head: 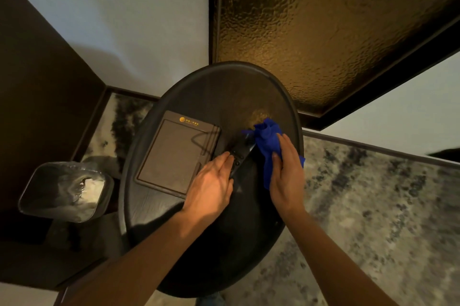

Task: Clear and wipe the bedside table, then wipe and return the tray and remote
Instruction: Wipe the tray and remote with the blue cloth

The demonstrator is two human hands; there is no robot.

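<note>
A round dark bedside table [224,91] fills the middle of the view. On its left half lies a flat dark rectangular tray [174,156] with a small gold logo at its far edge. Just right of the tray is a black remote [240,155], lying diagonally. My left hand [211,186] grips the remote's near end, fingers over its buttons. My right hand [286,173] holds a crumpled blue cloth [267,138] pressed against the remote's right side and far end.
A bin lined with a clear plastic bag [66,189] stands on the floor left of the table. A white wall and a textured amber glass panel [323,19] rise behind. Mottled grey-and-cream carpet [373,206] spreads to the right.
</note>
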